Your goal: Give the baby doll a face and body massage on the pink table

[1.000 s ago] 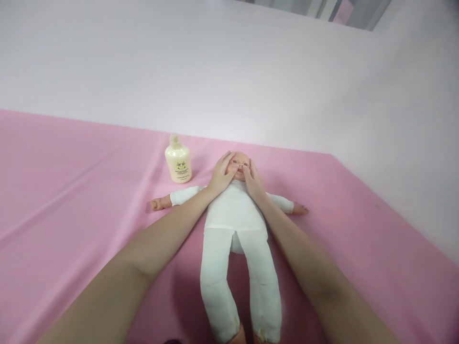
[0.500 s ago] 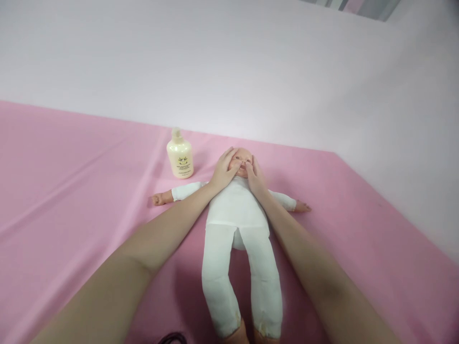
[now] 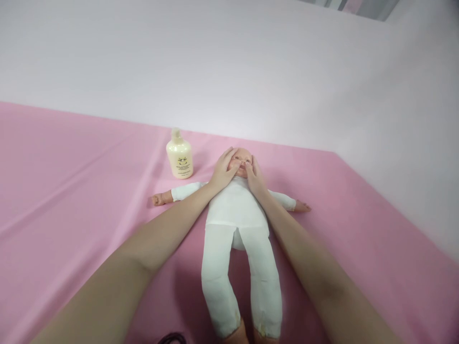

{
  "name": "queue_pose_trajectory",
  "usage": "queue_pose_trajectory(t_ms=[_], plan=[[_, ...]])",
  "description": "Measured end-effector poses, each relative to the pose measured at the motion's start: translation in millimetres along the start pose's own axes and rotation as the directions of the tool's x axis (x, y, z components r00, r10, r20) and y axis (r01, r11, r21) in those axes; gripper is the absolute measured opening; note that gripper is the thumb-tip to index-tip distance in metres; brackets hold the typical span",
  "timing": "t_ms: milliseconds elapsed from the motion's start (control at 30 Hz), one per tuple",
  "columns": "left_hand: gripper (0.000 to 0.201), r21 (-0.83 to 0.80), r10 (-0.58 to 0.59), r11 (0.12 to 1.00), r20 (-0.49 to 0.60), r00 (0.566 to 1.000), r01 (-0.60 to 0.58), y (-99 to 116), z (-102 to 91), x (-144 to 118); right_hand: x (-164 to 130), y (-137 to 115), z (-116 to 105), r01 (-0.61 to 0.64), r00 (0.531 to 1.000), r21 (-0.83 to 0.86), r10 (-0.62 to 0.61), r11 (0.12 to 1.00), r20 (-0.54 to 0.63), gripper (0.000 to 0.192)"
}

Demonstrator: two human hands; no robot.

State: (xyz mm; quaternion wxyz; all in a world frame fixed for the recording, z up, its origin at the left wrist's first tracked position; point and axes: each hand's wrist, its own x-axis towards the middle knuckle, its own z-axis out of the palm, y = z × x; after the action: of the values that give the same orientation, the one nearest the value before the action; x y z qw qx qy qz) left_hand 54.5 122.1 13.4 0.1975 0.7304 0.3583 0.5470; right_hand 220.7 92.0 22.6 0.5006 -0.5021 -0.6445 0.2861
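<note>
item: one doll (image 3: 236, 205), pale cloth body, on its back on the pink cloth, limbs spread. long axis: running away from the person, feet at the near edge of view, head (image 3: 244, 154) at the far end, between both hands.

left hand (image 3: 222, 177): unclenched, fingers extended along the left side of the head, thumb laid across the cheek toward the mouth. right hand (image 3: 256, 180): likewise unclenched, along the right side, thumb at the other cheek; its fingers partly hidden. neither hand nearer; both touch. pressure: cannot be told.

left forearm (image 3: 168, 224) and right forearm (image 3: 301, 239): one along each flank of the doll, each passing over one of its outstretched arms; contact there unclear.

bottle (image 3: 180, 161): one, pale yellow, printed label, upright, left of the head, beyond the doll's left-side arm, apart from the left hand.

pink cloth (image 3: 71, 181): creased at left, beneath doll and bottle.

dark looped object (image 3: 172, 338): one, cut off by the bottom edge, unidentified.

white surface (image 3: 179, 62): beyond the cloth.
</note>
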Motion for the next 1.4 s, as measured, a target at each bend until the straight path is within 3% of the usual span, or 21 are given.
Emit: queue_pose_trajectory(t_ms=[100, 1400], plan=[[0.056, -0.005, 0.001, 1.0, -0.002, 1.0, -0.001, 0, -0.1, 0, -1, -5, 0, -0.053, 0.998, 0.014, 0.054, 0.998, -0.037, 0.096], [0.063, -0.003, 0.001, 1.0, 0.007, 1.0, -0.001, 0, -0.3, 2, -5, -10, -1, -0.066, 0.997, 0.001, 0.066, 0.998, -0.034, 0.094]])
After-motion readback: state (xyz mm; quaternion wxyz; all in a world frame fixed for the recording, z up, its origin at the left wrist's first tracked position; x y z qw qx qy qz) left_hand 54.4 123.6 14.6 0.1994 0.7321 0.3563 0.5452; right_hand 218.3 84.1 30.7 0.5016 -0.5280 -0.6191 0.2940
